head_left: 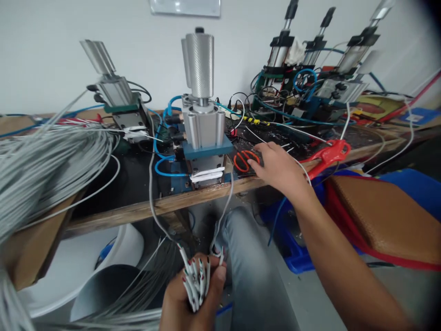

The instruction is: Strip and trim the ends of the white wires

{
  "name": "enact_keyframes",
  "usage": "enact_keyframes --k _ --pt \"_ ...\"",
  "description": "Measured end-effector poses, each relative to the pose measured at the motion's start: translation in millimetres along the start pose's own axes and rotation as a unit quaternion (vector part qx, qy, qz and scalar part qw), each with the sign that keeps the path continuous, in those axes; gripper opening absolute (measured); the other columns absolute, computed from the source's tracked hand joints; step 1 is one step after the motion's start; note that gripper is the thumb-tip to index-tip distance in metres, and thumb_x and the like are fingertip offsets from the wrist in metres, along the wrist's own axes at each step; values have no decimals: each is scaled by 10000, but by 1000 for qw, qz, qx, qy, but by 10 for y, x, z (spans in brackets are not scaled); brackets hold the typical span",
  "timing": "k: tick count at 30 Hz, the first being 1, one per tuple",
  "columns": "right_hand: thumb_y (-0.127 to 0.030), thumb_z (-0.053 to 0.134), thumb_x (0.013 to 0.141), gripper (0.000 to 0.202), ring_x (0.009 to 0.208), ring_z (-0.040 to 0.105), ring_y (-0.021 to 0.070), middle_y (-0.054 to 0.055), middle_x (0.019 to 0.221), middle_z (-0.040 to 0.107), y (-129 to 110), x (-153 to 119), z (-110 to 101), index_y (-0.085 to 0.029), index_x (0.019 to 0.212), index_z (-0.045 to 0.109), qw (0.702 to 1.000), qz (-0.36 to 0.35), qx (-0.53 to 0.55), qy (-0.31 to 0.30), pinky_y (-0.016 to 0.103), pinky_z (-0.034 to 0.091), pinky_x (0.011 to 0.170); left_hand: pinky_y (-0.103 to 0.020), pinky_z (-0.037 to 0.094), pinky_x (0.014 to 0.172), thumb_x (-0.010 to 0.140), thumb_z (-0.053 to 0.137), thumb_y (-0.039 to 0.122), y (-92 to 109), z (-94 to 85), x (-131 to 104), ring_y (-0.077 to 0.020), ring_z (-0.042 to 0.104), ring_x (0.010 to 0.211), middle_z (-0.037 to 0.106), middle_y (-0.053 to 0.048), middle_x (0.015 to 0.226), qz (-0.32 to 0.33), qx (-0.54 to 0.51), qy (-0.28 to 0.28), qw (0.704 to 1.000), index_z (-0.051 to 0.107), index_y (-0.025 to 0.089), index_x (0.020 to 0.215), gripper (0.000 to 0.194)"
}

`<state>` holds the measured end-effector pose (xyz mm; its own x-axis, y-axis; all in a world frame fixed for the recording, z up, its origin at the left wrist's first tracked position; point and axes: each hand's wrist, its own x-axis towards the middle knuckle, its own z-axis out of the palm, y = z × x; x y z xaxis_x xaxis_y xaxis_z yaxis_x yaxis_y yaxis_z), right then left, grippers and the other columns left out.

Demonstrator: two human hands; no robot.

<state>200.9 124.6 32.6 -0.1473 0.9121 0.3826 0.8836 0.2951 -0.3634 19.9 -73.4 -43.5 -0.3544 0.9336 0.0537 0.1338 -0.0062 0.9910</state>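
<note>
White cable ends (195, 282) are bunched tight in your left hand (176, 298), near side. Your right hand (280, 169), farther right, has thumb and finger spread at the orange scissors (245, 155).

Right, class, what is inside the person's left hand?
The left hand holds a bunch of white cable ends, some showing dark or red tips. Where the hand wraps them, they are covered and cannot be seen.

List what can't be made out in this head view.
In the head view:
Orange-handled scissors: blades, apparently behind the right hand.
Grey cable coil: remainder, cut by left edge.
Wall panel: top, cut by upper edge.
Cable ends in left hand: exact count, overlapping.
</note>
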Motion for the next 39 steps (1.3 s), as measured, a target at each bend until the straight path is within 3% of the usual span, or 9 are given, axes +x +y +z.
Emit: enact_keyframes --k 2,3,6,10,14,19,25,31,39 --pt "-255 575 955 175 1103 645 319 143 1130 703 -131 -247 -34 -178 1089 656 999 -36 38 -3 393 481 916 -276 530 669 810 757 302 131 -23 70 -204 676 666 718 -21 692 35 -2 30 999 817 240 718 126" --pt "-288 553 987 154 970 688 256 80 1018 735 -211 -442 -53 -214 1046 675 995 -63 78 -27 344 508 854 -272 519 669 807 755 279 177 -32 100 -199 672 670 721 -15 704 32 -2 40 999 821 241 722 114" --pt "-319 545 1031 194 840 691 178 7 893 736 -460 -1063 -58 -257 975 721 924 -85 317 -197 274 510 746 -272 507 634 783 780 302 239 -42 158 -196 667 637 724 5 670 -25 -24 45 998 808 229 723 98" --pt "-295 597 1010 149 815 644 143 10 916 692 -697 -1475 112 -255 1058 732 872 -20 458 -168 239 491 705 -273 536 631 721 808 329 229 -19 153 -192 655 620 740 8 666 -59 -61 40 996 778 226 661 124" --pt "-321 621 994 179 792 608 137 3 843 608 -750 -1513 288 -219 865 691 831 62 538 -129 210 480 638 -292 545 601 707 855 353 229 -8 91 -192 630 589 689 20 624 -90 -76 31 993 750 222 714 167" --pt "-479 581 1015 309 639 560 105 -22 740 569 -742 -1596 315 -210 881 651 756 97 612 -210 188 486 577 -256 498 586 720 858 426 319 -62 96 -166 608 607 659 11 675 -82 -108 37 990 792 219 819 238" --pt "-472 574 1023 348 560 528 81 -36 629 569 -770 -1644 313 -192 822 627 781 91 575 -226 163 412 514 -229 448 513 754 832 327 369 -103 151 -130 567 528 621 23 640 -77 -111 8 991 780 205 706 142" --pt "-562 613 977 376 530 569 94 -41 608 568 -855 -1699 351 -201 875 631 731 148 630 -216 171 462 489 -199 373 386 787 823 384 318 -95 119 -98 503 421 592 37 605 -129 -156 -20 979 727 208 699 219" --pt "-553 628 973 373 486 579 83 -45 571 581 -834 -1681 389 -199 858 636 722 143 639 -225 155 466 472 -192 423 465 715 880 383 319 -78 149 -148 596 594 640 -1 686 -111 -150 15 982 772 205 706 209"
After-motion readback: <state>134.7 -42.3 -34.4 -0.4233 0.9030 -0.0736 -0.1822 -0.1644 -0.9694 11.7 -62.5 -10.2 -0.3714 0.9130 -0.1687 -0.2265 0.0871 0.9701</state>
